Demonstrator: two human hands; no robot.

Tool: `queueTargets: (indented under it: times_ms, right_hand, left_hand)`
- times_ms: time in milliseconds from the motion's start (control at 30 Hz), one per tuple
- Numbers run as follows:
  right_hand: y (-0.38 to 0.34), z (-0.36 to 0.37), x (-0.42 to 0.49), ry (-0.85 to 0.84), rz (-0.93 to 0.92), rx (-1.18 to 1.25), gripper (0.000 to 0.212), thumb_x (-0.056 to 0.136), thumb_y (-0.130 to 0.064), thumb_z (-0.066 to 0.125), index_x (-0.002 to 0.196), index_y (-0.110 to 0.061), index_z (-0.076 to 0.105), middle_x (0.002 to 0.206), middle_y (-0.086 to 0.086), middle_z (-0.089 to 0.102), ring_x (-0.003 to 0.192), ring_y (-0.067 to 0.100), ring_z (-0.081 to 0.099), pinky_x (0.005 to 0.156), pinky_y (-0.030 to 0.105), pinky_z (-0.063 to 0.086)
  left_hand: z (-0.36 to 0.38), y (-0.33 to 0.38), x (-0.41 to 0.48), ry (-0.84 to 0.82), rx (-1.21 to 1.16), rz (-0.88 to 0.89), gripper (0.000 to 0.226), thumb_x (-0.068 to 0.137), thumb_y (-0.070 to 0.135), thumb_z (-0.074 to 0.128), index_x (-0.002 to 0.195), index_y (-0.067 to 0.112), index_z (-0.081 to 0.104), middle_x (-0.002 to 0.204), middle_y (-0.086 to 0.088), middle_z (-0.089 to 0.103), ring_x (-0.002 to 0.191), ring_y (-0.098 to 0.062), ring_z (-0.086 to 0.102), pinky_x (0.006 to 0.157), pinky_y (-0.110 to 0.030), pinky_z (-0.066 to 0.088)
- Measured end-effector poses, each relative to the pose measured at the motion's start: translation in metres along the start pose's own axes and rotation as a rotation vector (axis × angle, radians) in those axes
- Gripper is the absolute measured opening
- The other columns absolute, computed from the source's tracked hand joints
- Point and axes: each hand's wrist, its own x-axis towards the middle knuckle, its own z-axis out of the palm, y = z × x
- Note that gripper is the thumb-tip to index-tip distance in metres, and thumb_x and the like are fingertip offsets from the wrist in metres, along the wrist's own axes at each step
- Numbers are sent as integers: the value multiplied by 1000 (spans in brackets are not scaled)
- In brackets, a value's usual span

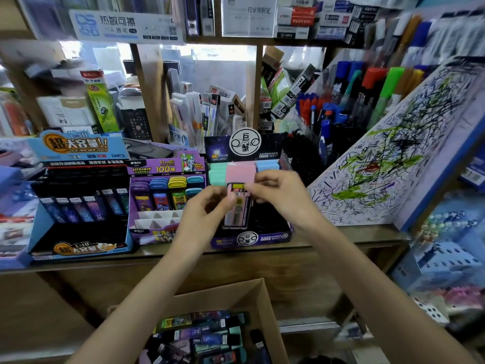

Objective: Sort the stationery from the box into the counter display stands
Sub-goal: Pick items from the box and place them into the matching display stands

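Two grips pinching pink lead case [237,204], left grip [202,214] at side, right grip [278,195] at top, over purple display stand [252,239]. Likely placing; next needing gentle lowering into stand beneath.

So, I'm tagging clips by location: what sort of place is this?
Probably a stationery shop counter: printed display stands of lead cases, racks of pens and markers, a scribbled pen-testing board. The left hand and right hand hold a pink case.
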Motion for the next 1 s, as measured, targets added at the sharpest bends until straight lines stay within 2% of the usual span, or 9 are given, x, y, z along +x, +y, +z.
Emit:
queueTargets:
  times_ms: [100, 200, 267, 400, 500, 533, 633, 833, 1000]
  right_hand:
    - [2, -25, 14, 117, -13, -117, 15, 83, -10, 69, 84, -26, 70, 82, -3, 71, 77, 11, 65, 71, 27, 55]
    - [12, -39, 24, 181, -33, -262, 12, 83, -12, 70, 85, -24, 70, 80, -5, 69, 77, 11, 62, 73, 26, 51]
    - [21, -37, 26, 182, -20, -303, 10, 82, -12, 71, 91, -18, 72, 81, -5, 68, 77, 11, 62, 75, 25, 50]
    - [33, -23, 28, 135, -25, -380, 20, 84, -10, 69, 103, -8, 72, 90, -2, 70, 84, 13, 65, 84, 21, 51]
    - [33, -16, 31, 85, -62, -439, 25, 84, -10, 68, 109, -7, 70, 92, -6, 67, 85, 8, 62, 79, 6, 45]
    - [33, -15, 33, 73, -60, -457, 26, 84, -12, 68, 110, -7, 69, 94, -6, 67, 85, 8, 63, 80, 6, 45]
    - [36, -11, 35, 33, -21, -463, 27, 84, -14, 68, 110, -7, 69, 102, 1, 71, 92, 13, 65, 90, 22, 49]
    - [54, -5, 33, 138, 58, -559, 19, 88, -19, 65, 101, -8, 73, 85, 4, 71, 77, 16, 66, 83, 40, 55]
    - [49, -4, 35, 117, 103, -786, 35, 90, -35, 60, 82, -3, 71, 76, 15, 70, 71, 29, 67, 73, 41, 55]
  left_hand:
    - [-16, -12, 0, 86, 286, -20, 19, 85, 28, 66, 102, 23, 60, 107, 2, 61, 99, -11, 55, 83, -23, 41]
    - [-34, -28, -9, 161, 768, 24, 36, 83, 41, 66, 110, 18, 62, 109, -3, 59, 103, -20, 54, 78, -31, 39]
    - [-41, -37, -14, 167, 957, -3, 45, 82, 48, 64, 114, 16, 61, 111, -5, 60, 104, -25, 56, 81, -39, 42]
    - [-43, -51, -20, 101, 968, -68, 48, 82, 48, 64, 117, 15, 60, 112, -5, 60, 106, -27, 55, 86, -42, 43]
    - [-42, -56, -22, 102, 974, -32, 43, 83, 43, 66, 113, 13, 61, 111, -6, 60, 104, -27, 56, 86, -42, 43]
    - [-42, -56, -23, 106, 975, -21, 42, 83, 41, 67, 113, 13, 62, 110, -6, 60, 103, -27, 56, 86, -42, 43]
    - [-43, -56, -23, 107, 976, -1, 39, 84, 40, 66, 112, 13, 63, 110, -6, 60, 103, -26, 57, 86, -42, 45]
    - [-45, -58, -23, 110, 995, 39, 36, 84, 36, 67, 111, 13, 64, 106, -6, 61, 101, -26, 58, 83, -42, 46]
    - [-46, -56, -22, 92, 1001, 32, 34, 85, 35, 67, 110, 12, 64, 104, -7, 61, 99, -27, 58, 79, -41, 46]
